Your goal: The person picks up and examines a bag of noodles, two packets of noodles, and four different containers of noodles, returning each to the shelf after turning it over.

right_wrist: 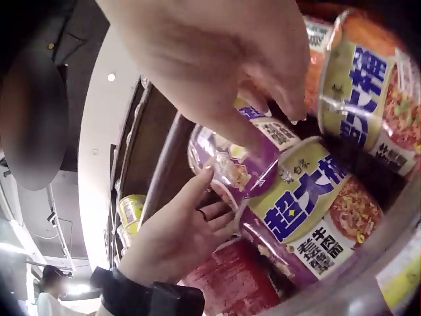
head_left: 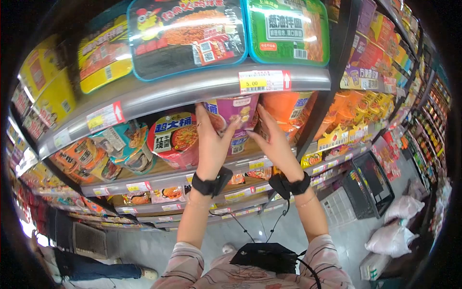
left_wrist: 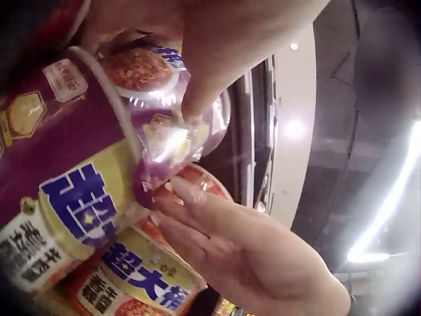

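Note:
My left hand [head_left: 215, 144] and right hand [head_left: 274, 142] hold a purple instant noodle tub [head_left: 243, 107] between them, under the upper shelf's edge. The left thumb lies across its front, with the fingers along its left side. On the other side, the right fingers curl against the tub in the right wrist view. Just below the held tub [right_wrist: 227, 158] stands another purple noodle tub [right_wrist: 309, 210] with blue lettering on a yellow band. A red noodle tub [head_left: 173, 138] is left of my left hand, an orange noodle tub [head_left: 287, 111] behind my right.
Above, a silver shelf edge [head_left: 192, 89] with price tags carries boxed noodles [head_left: 187, 36]. Teal noodle tubs [head_left: 126, 144] stand farther left, and a dark upright [head_left: 320, 106] is at right. Shopping baskets [head_left: 368, 185] and white bags [head_left: 392, 238] are on the floor. Another person's leg [head_left: 103, 264] shows lower left.

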`<control>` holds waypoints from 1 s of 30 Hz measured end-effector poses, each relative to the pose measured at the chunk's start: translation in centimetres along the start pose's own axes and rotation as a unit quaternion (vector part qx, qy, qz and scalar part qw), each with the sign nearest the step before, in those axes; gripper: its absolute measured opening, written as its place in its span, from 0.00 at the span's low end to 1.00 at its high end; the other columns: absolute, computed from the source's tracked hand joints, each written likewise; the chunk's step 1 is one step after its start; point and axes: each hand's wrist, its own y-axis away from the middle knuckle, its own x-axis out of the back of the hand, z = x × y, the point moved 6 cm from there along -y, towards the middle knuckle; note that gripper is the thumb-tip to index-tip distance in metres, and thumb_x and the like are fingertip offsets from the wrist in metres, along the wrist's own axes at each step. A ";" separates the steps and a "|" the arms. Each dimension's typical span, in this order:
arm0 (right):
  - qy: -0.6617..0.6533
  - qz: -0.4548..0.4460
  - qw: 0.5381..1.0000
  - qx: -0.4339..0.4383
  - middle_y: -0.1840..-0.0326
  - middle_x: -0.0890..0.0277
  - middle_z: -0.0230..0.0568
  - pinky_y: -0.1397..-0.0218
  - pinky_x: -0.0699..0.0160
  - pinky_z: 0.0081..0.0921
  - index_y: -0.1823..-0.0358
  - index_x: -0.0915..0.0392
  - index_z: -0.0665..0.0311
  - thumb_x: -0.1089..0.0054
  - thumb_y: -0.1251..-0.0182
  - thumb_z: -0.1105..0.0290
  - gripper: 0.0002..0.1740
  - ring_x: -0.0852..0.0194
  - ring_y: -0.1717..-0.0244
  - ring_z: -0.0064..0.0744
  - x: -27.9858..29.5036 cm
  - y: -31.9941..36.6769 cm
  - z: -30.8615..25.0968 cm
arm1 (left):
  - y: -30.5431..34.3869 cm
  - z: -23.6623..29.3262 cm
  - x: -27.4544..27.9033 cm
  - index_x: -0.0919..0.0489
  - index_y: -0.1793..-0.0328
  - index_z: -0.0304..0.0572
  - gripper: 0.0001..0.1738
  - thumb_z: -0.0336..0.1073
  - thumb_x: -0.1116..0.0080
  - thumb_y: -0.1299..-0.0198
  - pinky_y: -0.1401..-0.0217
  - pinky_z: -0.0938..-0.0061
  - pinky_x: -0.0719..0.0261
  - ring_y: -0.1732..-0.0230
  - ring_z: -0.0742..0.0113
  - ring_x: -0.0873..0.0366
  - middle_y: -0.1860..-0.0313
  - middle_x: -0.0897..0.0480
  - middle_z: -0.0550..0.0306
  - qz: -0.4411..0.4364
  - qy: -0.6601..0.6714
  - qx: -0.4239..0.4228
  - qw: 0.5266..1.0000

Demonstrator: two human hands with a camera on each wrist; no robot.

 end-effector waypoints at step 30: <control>0.254 0.432 0.720 -0.480 0.70 0.23 0.37 0.60 0.23 0.17 0.42 0.34 0.67 0.43 0.48 0.87 0.29 0.24 0.66 0.21 52.0 55.2 -2.5 | 28.1 8.2 -28.5 0.32 0.48 0.40 0.14 0.27 0.53 0.40 0.48 0.75 0.30 0.49 0.69 0.29 0.51 0.28 0.57 -0.364 0.253 0.356 0.823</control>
